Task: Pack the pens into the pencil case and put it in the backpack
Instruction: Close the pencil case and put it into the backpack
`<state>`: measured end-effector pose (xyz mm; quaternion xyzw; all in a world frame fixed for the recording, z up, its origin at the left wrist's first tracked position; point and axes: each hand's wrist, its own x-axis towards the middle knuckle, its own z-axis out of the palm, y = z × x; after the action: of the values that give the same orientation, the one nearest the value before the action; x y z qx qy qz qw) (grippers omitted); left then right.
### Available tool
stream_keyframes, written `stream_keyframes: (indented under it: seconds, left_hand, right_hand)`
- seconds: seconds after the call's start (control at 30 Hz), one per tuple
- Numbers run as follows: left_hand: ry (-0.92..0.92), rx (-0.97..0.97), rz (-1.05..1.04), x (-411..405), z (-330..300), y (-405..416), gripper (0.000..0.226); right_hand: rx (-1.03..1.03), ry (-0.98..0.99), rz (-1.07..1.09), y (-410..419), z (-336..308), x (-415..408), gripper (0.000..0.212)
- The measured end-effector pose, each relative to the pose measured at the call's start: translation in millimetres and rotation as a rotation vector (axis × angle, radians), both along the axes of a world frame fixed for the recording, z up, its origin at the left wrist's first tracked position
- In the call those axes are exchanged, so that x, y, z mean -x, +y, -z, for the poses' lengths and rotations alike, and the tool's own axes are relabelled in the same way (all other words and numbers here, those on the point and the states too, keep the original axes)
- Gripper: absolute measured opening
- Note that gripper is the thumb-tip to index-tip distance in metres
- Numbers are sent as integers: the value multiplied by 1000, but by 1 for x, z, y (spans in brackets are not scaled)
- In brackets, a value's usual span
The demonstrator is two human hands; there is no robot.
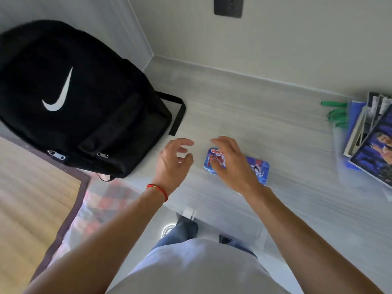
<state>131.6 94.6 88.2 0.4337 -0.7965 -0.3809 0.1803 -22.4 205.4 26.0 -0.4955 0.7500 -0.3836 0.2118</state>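
Note:
A blue pencil case [259,169] with a red printed picture lies flat and closed on the pale desk [244,115]. My right hand [231,164] hovers over its middle with fingers spread, covering part of the lid; I cannot tell if it touches. My left hand [175,161], with a red string at the wrist, is open and empty just left of the case. The black backpack [70,98] with a white swoosh stands at the left, its zips closed. Several green pens [337,112] lie at the far right beside a stack of books.
A stack of books and magazines [371,141] sits at the desk's right edge. A dark wall socket [228,6] is on the wall behind. A bed with a woven mat [31,192] and a checked cloth [101,200] lies to the lower left.

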Motion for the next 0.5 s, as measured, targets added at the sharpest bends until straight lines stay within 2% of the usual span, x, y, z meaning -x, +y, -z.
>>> stream_keyframes:
  seconds: [0.17,0.3,0.5]
  left_hand:
    - [19,42,-104,-38,-22,-4,31]
    - [79,36,-172,-72,-32,-18,33]
    - [180,66,-153,-141,-35,-51,37]
  right_hand:
    - [101,-31,-104,-36,-26,-33,46]
    - [77,13,-139,-64,-44,-66,44]
    - [79,-9,-147,-109,-54,-146,44]
